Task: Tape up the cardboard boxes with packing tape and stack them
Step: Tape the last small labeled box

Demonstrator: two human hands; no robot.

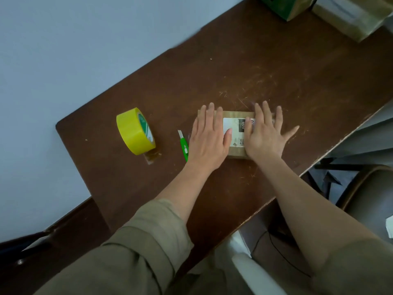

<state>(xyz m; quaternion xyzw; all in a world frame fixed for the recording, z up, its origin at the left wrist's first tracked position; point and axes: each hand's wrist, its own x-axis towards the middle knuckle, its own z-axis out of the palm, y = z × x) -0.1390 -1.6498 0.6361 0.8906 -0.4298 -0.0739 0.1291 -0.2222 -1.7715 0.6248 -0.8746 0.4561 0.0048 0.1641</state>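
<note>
— Both hands lie flat on the small cardboard box (236, 135), is that right?

— Yes. The left hand (207, 137) presses on the box's left end, fingers straight and close together, thumb resting on the white shipping label (232, 129). The right hand (265, 135) covers the right end, fingers straight and spread, thumb stretched out over the table. Neither hand curls round anything.

— Where does the box sit?

— On the dark brown table (276, 71), near its front edge, roughly midway along.

— And the tape?

— A yellow roll of packing tape (135, 131) stands on its edge well to the left of the box, with a short loose end stuck to the table beneath it. Between the roll and the left hand lies a green box cutter (184, 145), partly hidden by that hand.

— Other boxes?

— Two at the far right corner of the table, cut off by the frame: a green box (285, 6) and a tape-wrapped box (353, 15) just beside it.
</note>
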